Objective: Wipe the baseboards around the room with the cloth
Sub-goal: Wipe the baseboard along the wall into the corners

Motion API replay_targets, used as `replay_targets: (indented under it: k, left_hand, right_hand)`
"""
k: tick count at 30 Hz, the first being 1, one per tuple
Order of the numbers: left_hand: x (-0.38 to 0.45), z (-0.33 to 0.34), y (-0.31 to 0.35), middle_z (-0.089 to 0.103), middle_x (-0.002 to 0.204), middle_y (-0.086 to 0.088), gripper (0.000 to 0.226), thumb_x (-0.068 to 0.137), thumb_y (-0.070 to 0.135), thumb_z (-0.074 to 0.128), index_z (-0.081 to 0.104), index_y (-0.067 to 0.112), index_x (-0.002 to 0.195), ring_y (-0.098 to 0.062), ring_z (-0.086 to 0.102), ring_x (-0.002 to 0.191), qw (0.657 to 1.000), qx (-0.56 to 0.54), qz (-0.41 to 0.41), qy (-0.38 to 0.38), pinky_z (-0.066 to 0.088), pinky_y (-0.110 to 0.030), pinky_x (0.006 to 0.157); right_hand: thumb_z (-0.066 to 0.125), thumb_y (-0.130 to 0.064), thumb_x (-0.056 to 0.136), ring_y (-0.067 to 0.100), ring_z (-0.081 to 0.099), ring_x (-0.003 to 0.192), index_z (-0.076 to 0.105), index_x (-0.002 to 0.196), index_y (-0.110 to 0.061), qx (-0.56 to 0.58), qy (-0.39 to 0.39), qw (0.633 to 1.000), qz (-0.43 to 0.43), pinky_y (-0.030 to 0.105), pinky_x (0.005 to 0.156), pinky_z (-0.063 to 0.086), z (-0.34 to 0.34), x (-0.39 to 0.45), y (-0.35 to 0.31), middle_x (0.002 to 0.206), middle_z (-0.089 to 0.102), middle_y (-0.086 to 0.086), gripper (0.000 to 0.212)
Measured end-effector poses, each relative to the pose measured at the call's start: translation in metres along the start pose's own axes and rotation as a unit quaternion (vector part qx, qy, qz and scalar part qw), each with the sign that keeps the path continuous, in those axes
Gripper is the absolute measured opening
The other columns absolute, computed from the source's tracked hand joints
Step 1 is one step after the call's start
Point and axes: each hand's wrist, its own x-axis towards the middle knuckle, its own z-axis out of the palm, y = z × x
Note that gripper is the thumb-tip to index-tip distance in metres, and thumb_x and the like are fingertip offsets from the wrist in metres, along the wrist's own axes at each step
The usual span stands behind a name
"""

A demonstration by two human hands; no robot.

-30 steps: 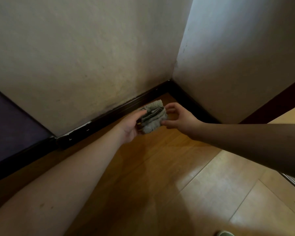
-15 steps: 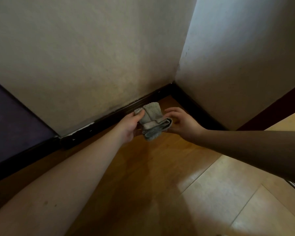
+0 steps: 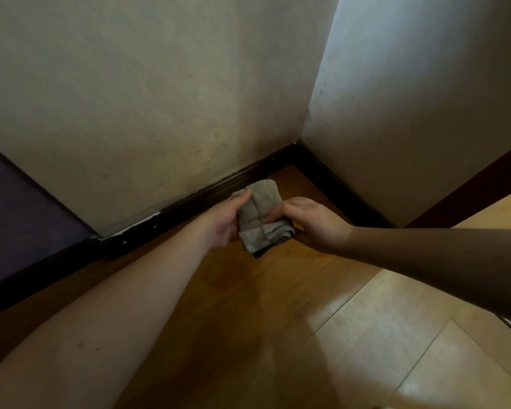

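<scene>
A folded grey cloth (image 3: 258, 219) is held between both hands just above the wooden floor, close to the room corner. My left hand (image 3: 223, 221) grips its left side with the thumb on top. My right hand (image 3: 310, 221) holds its right side, fingers curled round the folded edge. A dark baseboard (image 3: 207, 196) runs along the foot of the left wall to the corner and continues along the right wall (image 3: 337, 184). The cloth's far end lies close to the left baseboard; contact cannot be told.
White plaster walls meet at the corner (image 3: 300, 143). A dark purple panel (image 3: 21, 214) stands at the left. The wooden floor (image 3: 278, 305) spreads below the arms. A dark door frame (image 3: 466, 184) runs at the right.
The cloth has been turned and refolded between the hands, from lying sideways to standing lengthwise. Both hands have drawn slightly back from the corner.
</scene>
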Motion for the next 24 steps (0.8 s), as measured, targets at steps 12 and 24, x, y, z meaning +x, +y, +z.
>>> replay_targets:
  k: [12,24]
  left_hand:
    - [0.009,0.003,-0.006,0.074,0.107,-0.011,0.035,0.092,0.014,0.067,0.063,0.012,0.127,-0.025,0.073,0.093,0.999,-0.030,0.037,0.018,0.057,-0.032,0.067]
    - [-0.002,0.015,0.004,0.071,0.117,-0.014,0.032,0.102,0.024,0.042,0.071,0.019,0.114,-0.025,0.072,0.099,0.984,-0.155,0.079,-0.049,0.060,-0.034,0.072]
  right_hand:
    - [0.063,-0.030,0.092,-0.014,0.057,0.100,0.060,0.116,-0.033,0.175,0.036,0.970,0.167,0.006,0.083,0.045,0.006,0.003,0.005,0.106,0.062,-0.026,0.024]
    - [0.077,-0.040,0.082,0.009,0.069,0.094,0.065,0.099,-0.035,0.367,0.160,0.831,0.386,0.027,0.077,0.059,0.011,0.011,0.022,0.104,0.070,-0.008,0.022]
